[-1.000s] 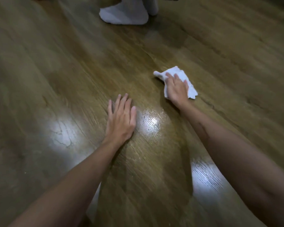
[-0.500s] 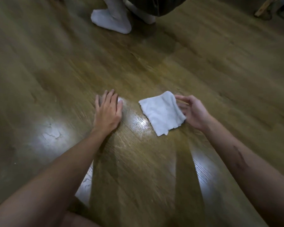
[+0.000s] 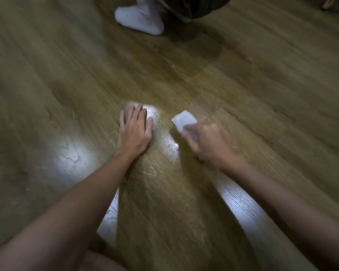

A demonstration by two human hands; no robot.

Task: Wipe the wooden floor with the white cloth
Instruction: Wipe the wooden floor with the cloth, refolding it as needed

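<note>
Head view: my right hand bunches the white cloth, grip curled round it as far as the blur lets me judge, one corner poking out ahead of my knuckles. Just left of the cloth, my left hand lies flat on the wooden floor, fingers spread. Bare boards stretch right of the cloth. Well beyond it, a person's white sock stands on the boards.
</note>
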